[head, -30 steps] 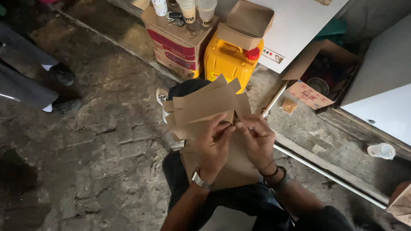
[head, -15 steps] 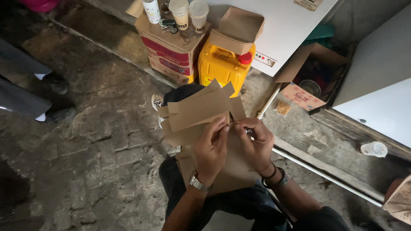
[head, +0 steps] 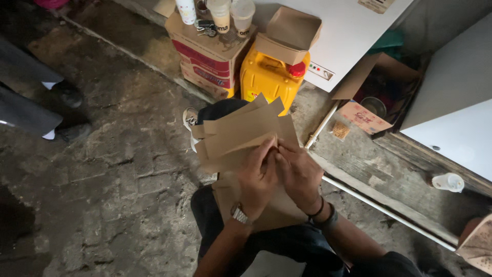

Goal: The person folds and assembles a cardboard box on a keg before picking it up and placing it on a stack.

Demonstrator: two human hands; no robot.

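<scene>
A stack of flat brown cardboard pieces (head: 237, 134) rests on my lap, fanned out toward the upper left. My left hand (head: 258, 177), with a wristwatch, pinches the edge of the top piece. My right hand (head: 299, 172), with dark bands on the wrist, presses against the same edge, fingertips touching the left hand's. Another cardboard sheet (head: 277, 210) lies under both hands on my dark trousers.
A yellow jerrycan (head: 266, 79) with a red cap stands ahead, a small open cardboard box (head: 289, 33) on top. Beside it a printed carton (head: 205, 61) carries cups and keys. Another person's legs (head: 31, 97) are at left. A white pipe (head: 379, 208) crosses the concrete floor.
My hands have closed together on the top piece's edge; the view shifted slightly, otherwise little moved.
</scene>
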